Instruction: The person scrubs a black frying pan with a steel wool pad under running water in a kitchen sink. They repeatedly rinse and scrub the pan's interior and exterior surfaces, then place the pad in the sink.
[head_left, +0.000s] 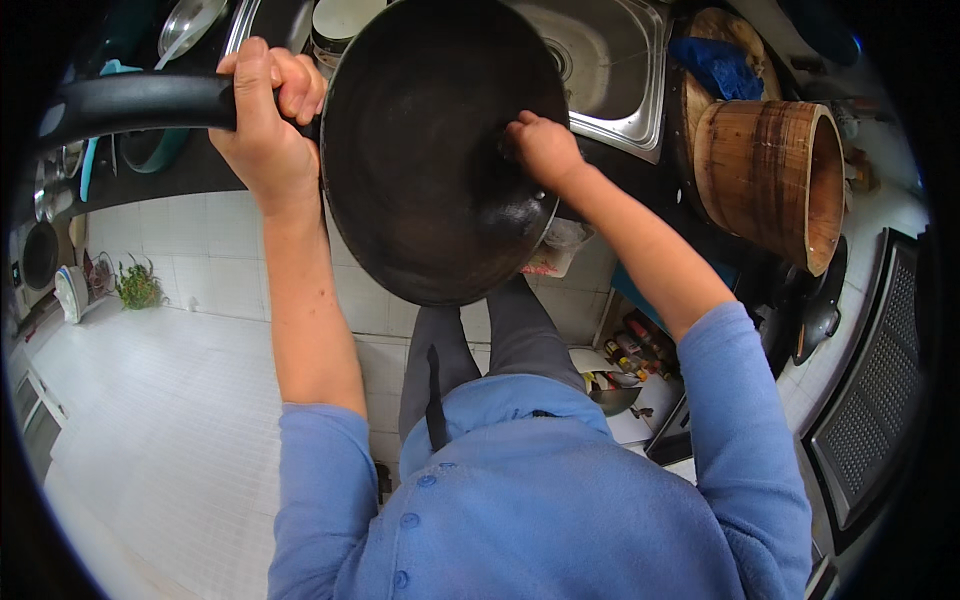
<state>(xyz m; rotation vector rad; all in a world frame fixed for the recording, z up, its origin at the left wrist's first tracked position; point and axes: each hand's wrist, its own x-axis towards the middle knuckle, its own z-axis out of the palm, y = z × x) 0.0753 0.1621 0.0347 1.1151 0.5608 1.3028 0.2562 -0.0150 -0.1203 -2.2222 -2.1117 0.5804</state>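
Observation:
My left hand (274, 127) is wrapped around the black handle (161, 101) of a large dark wok (435, 150), close to where the handle joins the pan. The wok is tilted, its dark inner face turned up towards me, and it covers part of the stainless steel sink (619, 82). My right hand (546, 150) rests against the right part of the wok's inner face with its fingers curled. Something dark seems to lie under those fingertips, but I cannot make out what it is. A wet shine shows on the metal below that hand.
Right of the sink, a wooden bucket (757, 180) lies on its side beside a round wooden board (735, 37) and a blue cloth (716, 67). A metal strainer (191, 26) sits upper left. Several bottles (637, 345) stand low on the right. Green leaves (139, 283) lie far left.

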